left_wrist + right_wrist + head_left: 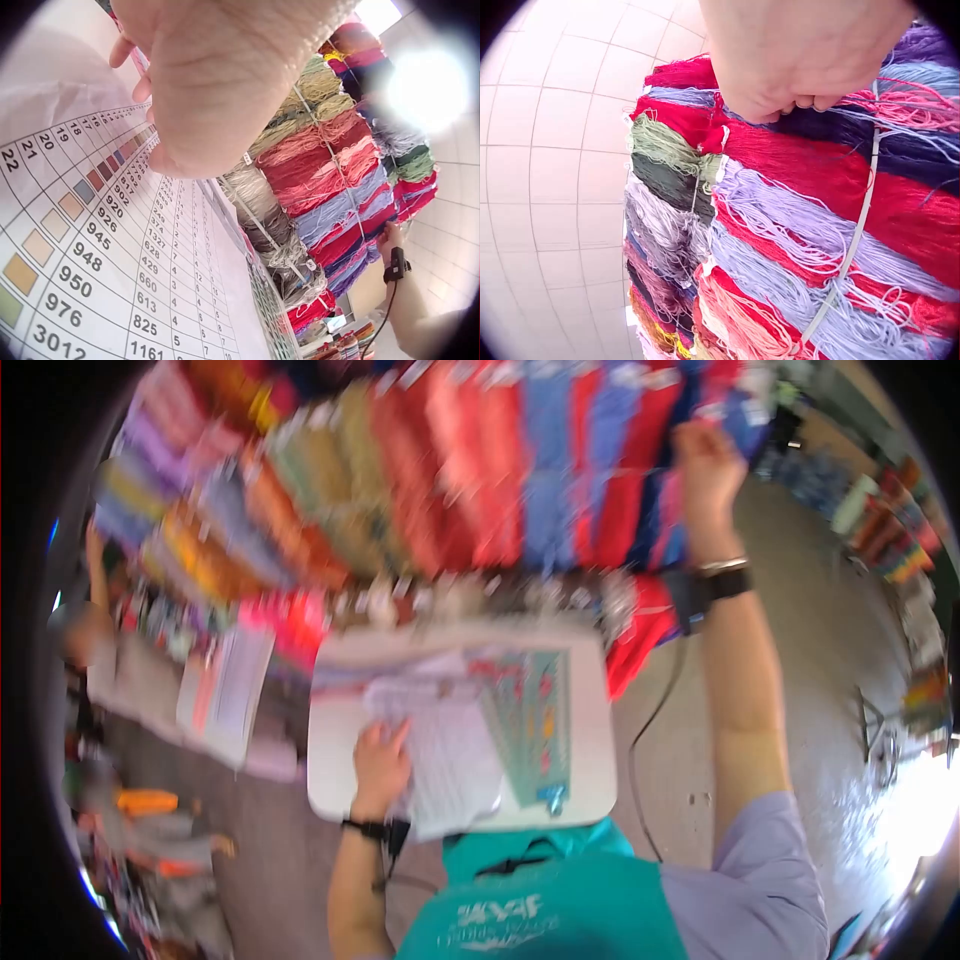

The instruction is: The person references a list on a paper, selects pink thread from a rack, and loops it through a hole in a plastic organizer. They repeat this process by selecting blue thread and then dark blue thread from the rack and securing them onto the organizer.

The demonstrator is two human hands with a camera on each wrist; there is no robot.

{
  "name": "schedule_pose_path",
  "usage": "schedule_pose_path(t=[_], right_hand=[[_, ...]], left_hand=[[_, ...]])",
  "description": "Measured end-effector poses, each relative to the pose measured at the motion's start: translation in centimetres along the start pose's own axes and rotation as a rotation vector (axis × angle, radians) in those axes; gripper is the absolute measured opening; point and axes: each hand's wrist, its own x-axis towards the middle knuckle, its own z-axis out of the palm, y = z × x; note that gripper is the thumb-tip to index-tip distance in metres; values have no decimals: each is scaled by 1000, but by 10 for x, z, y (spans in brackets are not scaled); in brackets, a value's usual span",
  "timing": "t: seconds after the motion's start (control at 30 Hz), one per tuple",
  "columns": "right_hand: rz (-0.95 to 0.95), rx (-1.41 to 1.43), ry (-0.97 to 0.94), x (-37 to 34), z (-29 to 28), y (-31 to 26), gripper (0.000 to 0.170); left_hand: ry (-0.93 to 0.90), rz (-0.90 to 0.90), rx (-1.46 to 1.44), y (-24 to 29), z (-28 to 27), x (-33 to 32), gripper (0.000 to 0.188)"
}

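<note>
My left hand (380,768) rests on a printed sheet (455,760), its index finger extended over the page. Up close in the left wrist view, the sheet is a chart (112,255) with rows of numbers and small colour squares. My right hand (712,465) is raised to the right end of a hanging rack of thread skeins. Its curled fingers pinch at the top of a skein beside navy thread (825,135) and red thread (795,161); the fingertips are mostly hidden behind the hand in the right wrist view.
A white table (335,780) bears the papers and a green patterned sheet (550,720). Behind it hang rows of coloured skeins (480,470) held by pale straps (866,202). A cable (640,735) runs from my right wrist. Another person (130,680) is at the left, near a second board (230,690).
</note>
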Motion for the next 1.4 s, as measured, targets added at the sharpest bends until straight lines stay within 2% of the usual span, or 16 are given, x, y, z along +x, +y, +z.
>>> schedule_pose_path(t=[0.07,0.1,0.3,0.47,0.8,0.97,1.03,1.1,1.17,1.27,1.3,1.33,1.37,1.4], right_hand=[[210,154,-91,5,-6,6,9],[333,318,-65,7,-4,1,9],[319,402,-108,14,-8,18,12],[315,313,-82,15,-8,19,13],[331,343,-99,18,-11,20,18],[353,399,-60,6,-15,-3,21],[181,215,-158,7,-24,-1,22],[182,234,-197,4,-25,-10,24],[355,455,-179,1,-19,-20,26],[577,716,-457,30,-35,28,30],[538,578,-400,19,-29,14,32],[537,547,-482,17,-32,8,31],[536,585,-337,6,-23,-7,27],[540,599,-308,4,-21,-15,24]], left_hand=[[83,37,-13,-6,6,-2,52],[42,-15,-19,-4,4,-3,51],[-23,-131,-42,3,-1,-2,52],[3,-105,-38,1,1,-3,51],[-11,-94,-37,2,-2,-2,51],[-19,-94,-21,3,-4,-1,50],[-4,-82,-20,2,-3,-2,50],[-4,-74,-15,2,-4,-2,50],[-17,-81,-19,2,-5,-4,50],[0,-58,-28,-1,-3,-4,51],[38,-11,-33,-4,2,-3,51],[43,1,-29,-6,6,-4,51],[50,17,-23,-9,10,-4,52],[21,6,-18,-4,5,-1,52]])
